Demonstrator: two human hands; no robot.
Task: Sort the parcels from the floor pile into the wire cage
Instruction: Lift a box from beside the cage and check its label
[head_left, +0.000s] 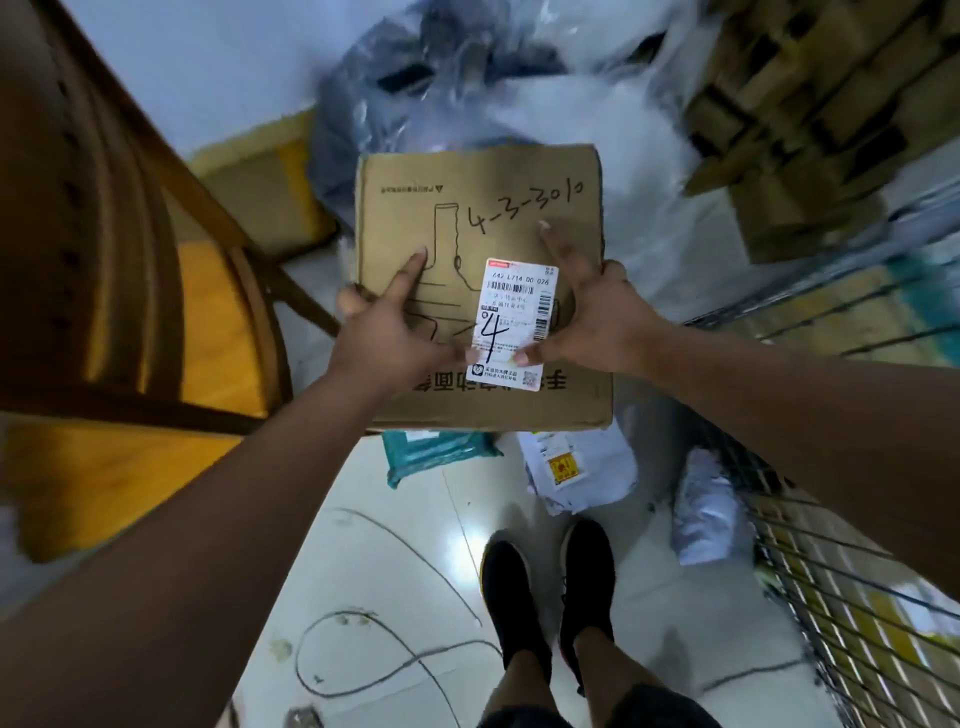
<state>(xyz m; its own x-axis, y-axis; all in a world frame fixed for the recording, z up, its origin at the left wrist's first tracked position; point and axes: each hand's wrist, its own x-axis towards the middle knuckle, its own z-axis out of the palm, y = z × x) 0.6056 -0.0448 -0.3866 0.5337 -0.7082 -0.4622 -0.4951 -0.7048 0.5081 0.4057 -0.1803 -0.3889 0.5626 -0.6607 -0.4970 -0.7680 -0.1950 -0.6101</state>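
I hold a flat brown cardboard box (519, 208) in front of me, above the floor. It bears handwritten numbers and a white shipping label (514, 322) marked with a large 4. My left hand (387, 332) grips its left side, thumb on top near the label. My right hand (592, 317) grips the right side, fingers spread on the top face. The wire cage (831, 571) stands to my right, with boxes inside. More parcels lie on the floor under the box: a teal bag (436, 457), a white bag (582, 473) and a grey bag (706, 514).
A wooden chair (130, 291) stands close on my left. Plastic bags (545, 98) are piled ahead, with stacked cardboard boxes (810, 114) at the upper right. A thin cable (395, 639) loops over the glossy floor beside my shoes (550, 587).
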